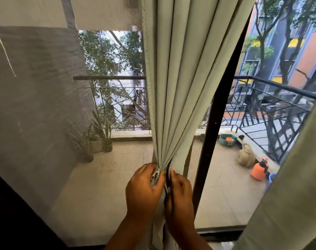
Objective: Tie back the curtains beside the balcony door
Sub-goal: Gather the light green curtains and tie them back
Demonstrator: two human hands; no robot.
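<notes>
A: Where is the curtain (180, 78)?

B: It hangs in the middle. It comes down from 12 o'clock and is bunched tight low down, near 6 o'clock.

A: What are the hands doing?

B: Both grips are shut on it. The left hand (144, 188) pinches the folds and a small pale bit, maybe the tie. The right hand (179, 192) holds the folds and a dark strip just beside them. I can't tell what that strip is.

A: So which step is this?

B: I think it's the tying step. The folds are gathered, but no knot shows.

A: What comes next?

B: Likely wrap the tie round the bunch and pull it snug, keeping the folds squeezed so they don't slip loose.

A: Any more to do?

B: Another curtain (289, 186) hangs at 4 o'clock, not tied.
</notes>
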